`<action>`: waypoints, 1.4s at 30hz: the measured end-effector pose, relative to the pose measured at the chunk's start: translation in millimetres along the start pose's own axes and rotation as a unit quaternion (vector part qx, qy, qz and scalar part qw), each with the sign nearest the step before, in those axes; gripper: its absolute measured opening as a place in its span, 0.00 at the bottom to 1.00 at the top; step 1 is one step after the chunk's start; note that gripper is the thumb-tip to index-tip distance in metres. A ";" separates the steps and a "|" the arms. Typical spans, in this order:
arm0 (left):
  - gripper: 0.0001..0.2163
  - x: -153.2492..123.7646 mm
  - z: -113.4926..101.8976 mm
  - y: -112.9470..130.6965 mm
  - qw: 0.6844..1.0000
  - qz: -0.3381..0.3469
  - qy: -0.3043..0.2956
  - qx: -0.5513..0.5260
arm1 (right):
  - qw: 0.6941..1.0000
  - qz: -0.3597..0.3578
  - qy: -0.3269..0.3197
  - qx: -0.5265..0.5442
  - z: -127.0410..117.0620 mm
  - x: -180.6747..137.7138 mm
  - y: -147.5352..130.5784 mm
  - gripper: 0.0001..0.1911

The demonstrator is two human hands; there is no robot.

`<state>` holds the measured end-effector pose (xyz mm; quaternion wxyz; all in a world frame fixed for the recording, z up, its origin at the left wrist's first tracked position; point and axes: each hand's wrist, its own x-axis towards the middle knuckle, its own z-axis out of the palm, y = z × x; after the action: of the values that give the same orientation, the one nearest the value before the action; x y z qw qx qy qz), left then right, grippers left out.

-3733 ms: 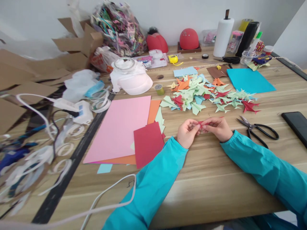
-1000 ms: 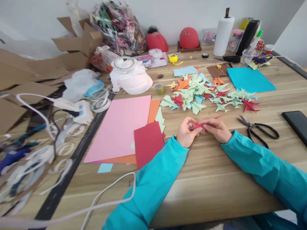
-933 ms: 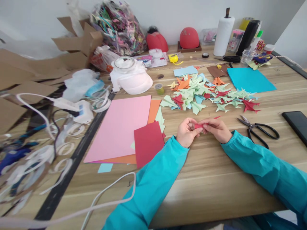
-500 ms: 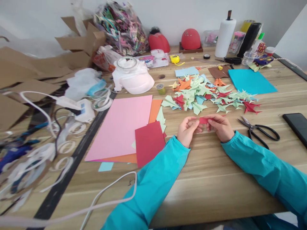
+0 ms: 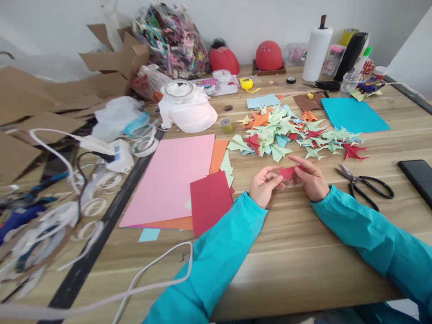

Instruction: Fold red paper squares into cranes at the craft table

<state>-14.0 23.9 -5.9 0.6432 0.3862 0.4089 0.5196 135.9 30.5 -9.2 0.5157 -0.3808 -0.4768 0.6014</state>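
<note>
So a small red paper piece is being held up in the gap between both hands, just above a wood-grain tabletop. By the right hand it's pinched at its right end, thumb pressed on, with the index finger lifted off and pointed out past it. The left hand is half curled, thumb and fingertips brought right up to the paper's left end, though whether it's properly gripped there can't really be told. Both arms are covered by loose turquoise sleeves. Just beyond the hands, a messy heap of pointy folded paper shapes is spread out, mostly pale green, with red, orange and blue mixed in. To the right of the right hand, a pair of black-handled metal scissors is laid flat, blades slightly parted, and a flat black phone is partly cut off by the view's edge. Over on the left, a big pink paper sheet is stacked on an orange one, and its corner is overlapped by a dark red rectangular sheet, placed near the left sleeve.
</note>
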 end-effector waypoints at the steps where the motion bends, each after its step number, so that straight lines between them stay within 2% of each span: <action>1: 0.17 -0.3 0.1 -0.1 1.000 0.002 0.006 -0.003 | 1.000 0.000 0.005 0.003 0.1 0.1 -0.6 0.23; 5: 0.16 -0.9 0.3 -0.2 0.999 0.032 0.027 -0.019 | 1.000 0.022 0.014 0.009 -0.2 0.8 -2.8 0.26; 9: 0.20 -3.1 2.3 1.3 0.998 0.065 -0.020 0.013 | 0.999 0.034 -0.001 0.021 -0.1 0.8 -3.3 0.25; 13: 0.17 -5.2 4.7 0.7 0.995 0.081 -0.040 0.033 | 0.999 0.033 -0.022 0.011 0.7 0.8 -2.1 0.24; 20: 0.15 -3.7 4.8 -2.4 0.998 0.058 0.004 0.029 | 0.998 0.034 -0.042 -0.045 4.0 -2.5 -6.9 0.32; 22: 0.15 -1.9 3.9 -1.7 0.998 0.046 0.033 0.004 | 0.997 0.016 -0.021 -0.066 5.4 -4.8 -8.2 0.31; 24: 0.15 0.3 2.6 -1.1 0.997 0.034 0.060 -0.040 | 0.993 -0.032 0.029 -0.109 5.8 -6.6 -7.9 0.27; 26: 0.15 2.2 1.4 -0.9 0.994 0.026 0.074 -0.070 | 0.971 -0.110 0.093 -0.190 4.7 -7.0 -6.6 0.19; 28: 0.15 3.2 0.6 -1.3 0.995 0.027 0.072 -0.068 | 0.926 -0.193 0.138 -0.295 2.2 -6.0 -5.3 0.12; 30: 0.15 3.2 0.6 -1.9 0.996 0.032 0.062 -0.048 | 0.877 -0.253 0.149 -0.380 -0.5 -4.3 -4.6 0.08; 32: 0.15 2.5 1.1 -2.6 0.997 0.038 0.054 -0.028 | 0.849 -0.282 0.143 -0.423 -2.3 -2.8 -4.2 0.06; 42: 0.15 2.0 2.7 -3.0 0.996 0.042 0.033 -0.066 | 0.849 -0.269 0.089 -0.446 -0.3 -3.7 -3.3 0.06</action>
<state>-10.2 25.2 -7.9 0.6310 0.3421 0.3780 0.5848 137.7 27.0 -6.2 0.4721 -0.4786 -0.7297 0.1247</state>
